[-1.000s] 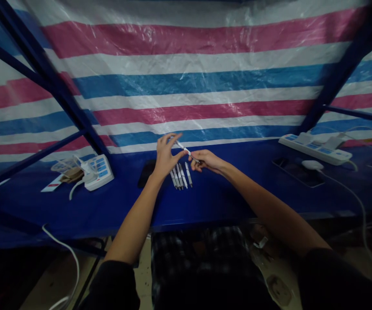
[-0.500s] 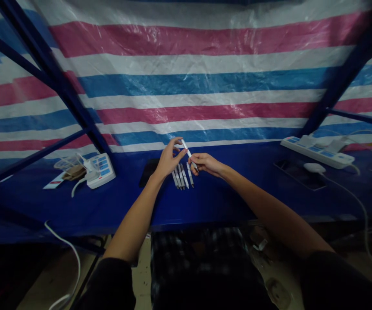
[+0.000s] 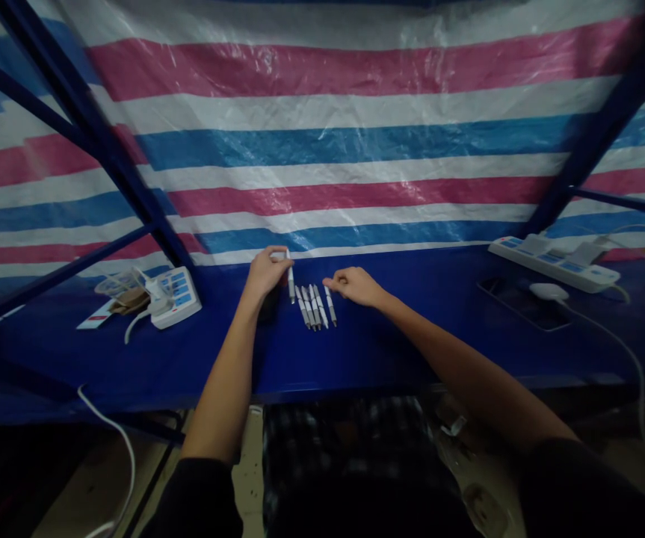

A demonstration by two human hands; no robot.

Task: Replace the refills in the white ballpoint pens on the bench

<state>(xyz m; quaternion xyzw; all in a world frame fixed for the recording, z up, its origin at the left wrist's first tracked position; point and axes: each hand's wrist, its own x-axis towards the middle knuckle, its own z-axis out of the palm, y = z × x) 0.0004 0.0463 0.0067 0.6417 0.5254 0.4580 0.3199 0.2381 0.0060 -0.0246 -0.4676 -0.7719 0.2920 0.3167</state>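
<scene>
My left hand (image 3: 267,272) pinches the upper end of a white and grey pen (image 3: 291,286), holding it nearly upright to the left of a row of pens. The row of several similar pens (image 3: 312,308) lies side by side on the blue table. My right hand (image 3: 360,286) is curled, its thumb and finger closed at the far end of the rightmost pen (image 3: 330,308), which lies slightly apart from the row. A dark flat object (image 3: 267,308) is partly hidden behind my left hand and wrist.
On the left stands a white power strip (image 3: 177,297) with plugs, beside a card (image 3: 95,314). To the right are a dark phone (image 3: 516,305), a white charger (image 3: 548,291) with its cable, and a long power strip (image 3: 557,265). Striped sheeting (image 3: 356,142) hangs behind the table.
My hands have moved apart. The left hand has carried the pen leftward, tipping it more upright. My right hand has let go of it and closed at the rightmost pen's end.
</scene>
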